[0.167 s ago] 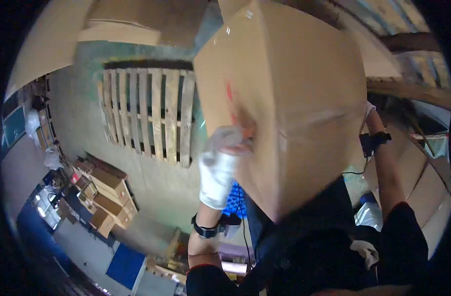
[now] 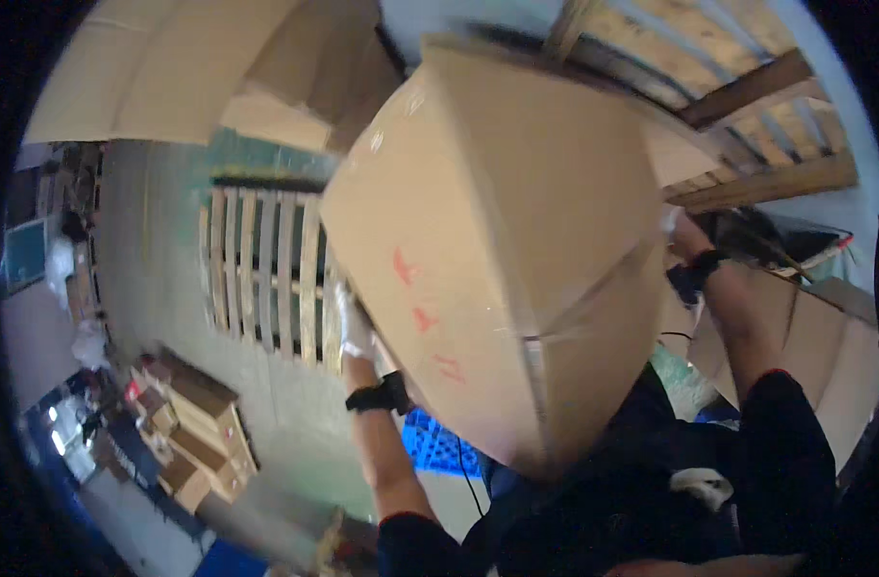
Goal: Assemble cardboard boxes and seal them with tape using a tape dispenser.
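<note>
A large brown cardboard box [image 2: 564, 192], with red handwritten marks on its left face, is tilted in front of my body between my arms. My left hand [image 2: 353, 327], in a white glove, holds its left side; the fingers are partly hidden behind the edge. On the far right side my gloved right hand [image 2: 671, 221] holds the box too, mostly covered by it. Dark bands circle both wrists. Just left of my left hand, a slatted wooden pallet [image 2: 242, 274] lies on the floor.
Large cartons [image 2: 170, 77] stand at the upper left, and wooden pallet timbers [image 2: 766, 188] are at the upper right. More cardboard [image 2: 800, 337] is beside my right arm. Below the box sits a blue plastic lattice piece [image 2: 439, 444]. Small open cartons [image 2: 204, 433] are at lower left.
My left hand has moved from the box's marked face, where it was blurred, out to the left edge. The box has shifted left and a little lower in view, showing more red marks.
</note>
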`<state>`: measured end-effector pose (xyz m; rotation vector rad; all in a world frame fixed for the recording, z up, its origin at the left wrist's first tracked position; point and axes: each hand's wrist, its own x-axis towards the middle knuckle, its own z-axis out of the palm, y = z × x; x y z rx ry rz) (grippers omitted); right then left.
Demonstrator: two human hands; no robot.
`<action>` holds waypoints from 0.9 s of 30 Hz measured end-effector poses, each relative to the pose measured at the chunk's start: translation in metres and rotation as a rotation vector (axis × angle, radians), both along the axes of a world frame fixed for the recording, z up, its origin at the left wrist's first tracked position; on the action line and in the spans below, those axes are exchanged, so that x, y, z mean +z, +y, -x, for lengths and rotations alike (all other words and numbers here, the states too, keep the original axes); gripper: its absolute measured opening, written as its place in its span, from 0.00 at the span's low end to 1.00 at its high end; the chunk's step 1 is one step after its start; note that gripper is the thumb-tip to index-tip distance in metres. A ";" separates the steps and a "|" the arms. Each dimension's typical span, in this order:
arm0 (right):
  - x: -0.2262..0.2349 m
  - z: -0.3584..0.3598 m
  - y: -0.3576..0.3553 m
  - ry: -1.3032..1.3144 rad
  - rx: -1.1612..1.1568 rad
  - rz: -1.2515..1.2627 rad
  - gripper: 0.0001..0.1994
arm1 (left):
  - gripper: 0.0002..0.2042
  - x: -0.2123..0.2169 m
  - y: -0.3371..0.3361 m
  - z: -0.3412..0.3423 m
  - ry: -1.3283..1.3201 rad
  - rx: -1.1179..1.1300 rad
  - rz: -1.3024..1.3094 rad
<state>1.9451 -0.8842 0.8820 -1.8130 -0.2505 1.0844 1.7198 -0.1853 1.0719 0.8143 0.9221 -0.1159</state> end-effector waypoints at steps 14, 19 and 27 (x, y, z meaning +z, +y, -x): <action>0.378 -0.122 0.227 -1.212 -0.283 0.812 0.31 | 0.20 0.088 -0.045 0.087 -0.329 0.021 -0.218; 0.475 -0.217 0.215 -1.448 -0.241 0.816 0.28 | 0.15 0.143 -0.059 0.058 -0.251 0.101 -0.320; 0.529 -0.358 0.215 -1.423 -0.156 0.763 0.24 | 0.16 0.165 -0.077 0.082 0.176 0.469 -0.490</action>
